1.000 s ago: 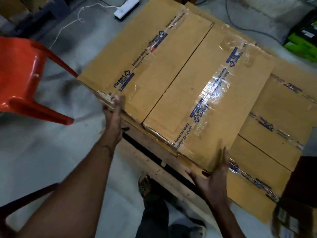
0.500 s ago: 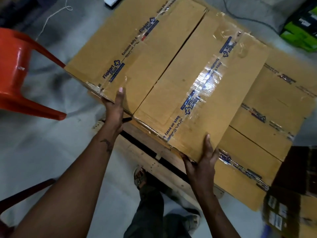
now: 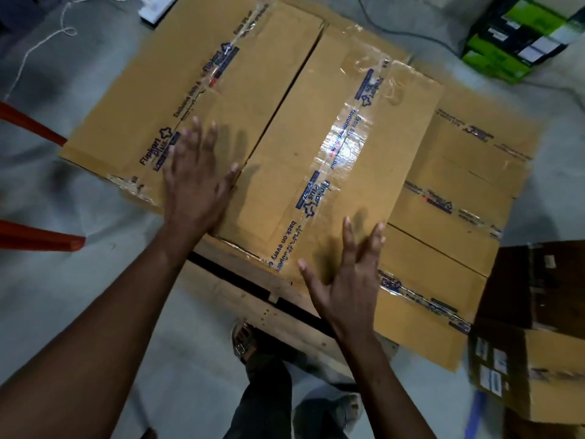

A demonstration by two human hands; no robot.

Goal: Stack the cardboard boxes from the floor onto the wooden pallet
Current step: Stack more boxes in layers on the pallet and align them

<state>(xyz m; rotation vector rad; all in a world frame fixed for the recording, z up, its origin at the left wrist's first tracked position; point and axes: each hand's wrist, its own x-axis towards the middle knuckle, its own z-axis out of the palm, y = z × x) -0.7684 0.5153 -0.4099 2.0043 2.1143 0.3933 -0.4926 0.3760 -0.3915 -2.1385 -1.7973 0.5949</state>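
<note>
Hands, left (image 3: 196,182) and right (image 3: 346,280), spread flat over "Flipkart Plus"-taped cardboard boxes (image 3: 332,172).

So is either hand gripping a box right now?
No: the left hand and right hand both have fingers spread straight over the top boxes, curled round nothing.

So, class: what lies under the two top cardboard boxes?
Lower cardboard boxes show at the right, and the wooden pallet shows beneath at the front. Anything directly underneath is covered.
</note>
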